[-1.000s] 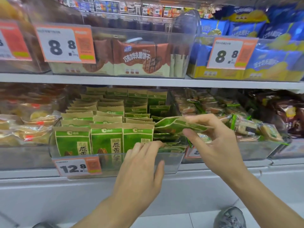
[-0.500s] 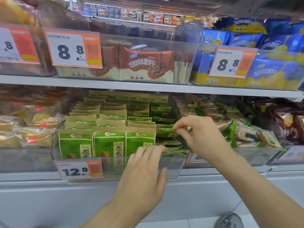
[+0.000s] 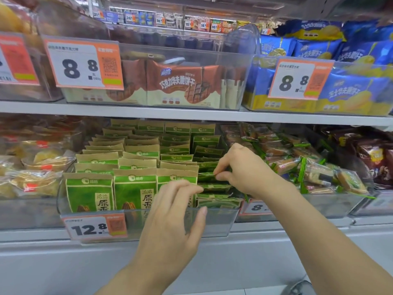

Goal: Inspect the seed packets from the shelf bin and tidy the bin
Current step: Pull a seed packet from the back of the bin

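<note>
A clear plastic bin (image 3: 214, 222) on the lower shelf holds several green and tan seed packets (image 3: 134, 192) standing in rows. At its right side more green packets (image 3: 212, 187) lie flat in a stack. My right hand (image 3: 242, 169) reaches into that right side and pinches the edge of the top flat packet (image 3: 205, 176). My left hand (image 3: 176, 216) hovers at the bin's front wall with relaxed fingers, fingertips near the flat stack, holding nothing.
A 12.8 price tag (image 3: 94, 228) hangs on the bin's front. Neighbouring clear bins hold wrapped pastries (image 3: 32, 179) at left and green-wrapped cakes (image 3: 319, 167) at right. The shelf above (image 3: 191, 113) carries brown biscuit packs (image 3: 178, 84) and blue packs (image 3: 350, 90).
My right hand carried a green packet down from above the bin and laid it on the flat stack at the right. My left hand stayed at the bin's front.
</note>
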`<state>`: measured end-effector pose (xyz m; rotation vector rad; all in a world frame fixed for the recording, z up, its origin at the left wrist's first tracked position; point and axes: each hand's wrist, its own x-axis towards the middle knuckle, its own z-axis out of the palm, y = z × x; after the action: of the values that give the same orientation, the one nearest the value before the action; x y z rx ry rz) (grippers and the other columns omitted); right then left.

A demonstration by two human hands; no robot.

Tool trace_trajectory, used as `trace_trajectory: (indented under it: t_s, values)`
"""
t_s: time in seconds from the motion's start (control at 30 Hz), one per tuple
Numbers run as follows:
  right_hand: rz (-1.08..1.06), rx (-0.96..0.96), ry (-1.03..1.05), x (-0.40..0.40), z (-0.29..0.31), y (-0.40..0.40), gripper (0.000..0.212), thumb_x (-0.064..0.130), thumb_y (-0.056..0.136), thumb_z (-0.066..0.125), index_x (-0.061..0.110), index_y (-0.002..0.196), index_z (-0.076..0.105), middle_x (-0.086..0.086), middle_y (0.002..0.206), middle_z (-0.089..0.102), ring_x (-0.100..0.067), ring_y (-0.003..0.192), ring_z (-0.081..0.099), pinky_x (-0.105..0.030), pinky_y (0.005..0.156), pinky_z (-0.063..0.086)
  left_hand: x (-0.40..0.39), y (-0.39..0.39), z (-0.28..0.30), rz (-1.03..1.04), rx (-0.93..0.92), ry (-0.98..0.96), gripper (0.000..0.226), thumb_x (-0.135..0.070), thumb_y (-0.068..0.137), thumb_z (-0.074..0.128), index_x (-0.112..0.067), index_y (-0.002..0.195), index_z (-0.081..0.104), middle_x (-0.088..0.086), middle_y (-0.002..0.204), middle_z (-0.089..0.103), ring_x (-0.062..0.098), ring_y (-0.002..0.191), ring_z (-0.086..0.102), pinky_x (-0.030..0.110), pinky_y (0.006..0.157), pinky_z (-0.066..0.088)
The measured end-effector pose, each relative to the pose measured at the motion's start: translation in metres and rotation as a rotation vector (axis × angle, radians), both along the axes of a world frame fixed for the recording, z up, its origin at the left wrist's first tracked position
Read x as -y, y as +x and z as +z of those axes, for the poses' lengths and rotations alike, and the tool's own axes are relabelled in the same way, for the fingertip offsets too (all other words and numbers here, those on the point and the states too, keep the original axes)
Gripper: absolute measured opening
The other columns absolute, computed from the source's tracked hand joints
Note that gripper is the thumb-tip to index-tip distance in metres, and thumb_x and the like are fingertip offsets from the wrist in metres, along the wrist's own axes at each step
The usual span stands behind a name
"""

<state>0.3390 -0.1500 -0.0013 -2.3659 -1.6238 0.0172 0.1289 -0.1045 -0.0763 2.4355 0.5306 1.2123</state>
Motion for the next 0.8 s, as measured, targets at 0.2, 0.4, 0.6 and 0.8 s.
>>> trace_trajectory:
  t_s: [0.2, 0.4, 0.6, 0.8]
  values:
    - [-0.024, -0.024, 0.191, -0.009, -0.006, 0.001, 0.027, 0.032, 0.099, 0.063, 0.025, 0.125, 0.067, -0.001, 0.120, 0.063, -0.020, 0.108, 0.058, -0.048, 0.097, 0.051, -0.005, 0.008, 0.000, 0.169, -0.119, 0.163, 0.042, -0.043, 0.091, 0.051, -0.027, 0.129, 0.057, -0.003, 0.149, 0.044, 0.025, 0.144, 0.032, 0.038, 0.109, 0.021]
    - [-0.096, 0.095, 0.055, -0.025, -0.006, 0.000, 0.029, 0.020, 0.093, 0.072, 0.033, 0.118, 0.074, -0.003, 0.126, 0.064, -0.026, 0.119, 0.056, -0.045, 0.101, 0.050, -0.009, 0.005, -0.012, 0.189, -0.303, 0.210, 0.054, -0.042, 0.089, 0.057, -0.028, 0.140, 0.051, -0.002, 0.165, 0.026, 0.025, 0.155, 0.015, 0.044, 0.116, 0.014]
    - [-0.116, 0.011, 0.167, -0.025, -0.005, -0.004, 0.005, 0.023, 0.095, 0.071, 0.025, 0.094, 0.076, 0.002, 0.102, 0.071, -0.018, 0.094, 0.064, -0.040, 0.086, 0.057, -0.009, 0.001, -0.016, 0.187, -0.329, 0.254, 0.060, -0.038, 0.090, 0.066, -0.028, 0.145, 0.046, 0.000, 0.168, 0.018, 0.026, 0.156, 0.008, 0.048, 0.118, 0.014]
    - [-0.033, -0.064, 0.352, 0.000, 0.005, -0.005, 0.004, 0.025, 0.107, 0.049, 0.022, 0.105, 0.051, 0.007, 0.083, 0.062, -0.017, 0.074, 0.058, -0.038, 0.066, 0.047, -0.009, -0.004, -0.014, 0.150, -0.275, 0.241, 0.054, -0.044, 0.094, 0.045, -0.027, 0.145, 0.047, -0.001, 0.168, 0.017, 0.024, 0.156, 0.008, 0.045, 0.120, 0.012]
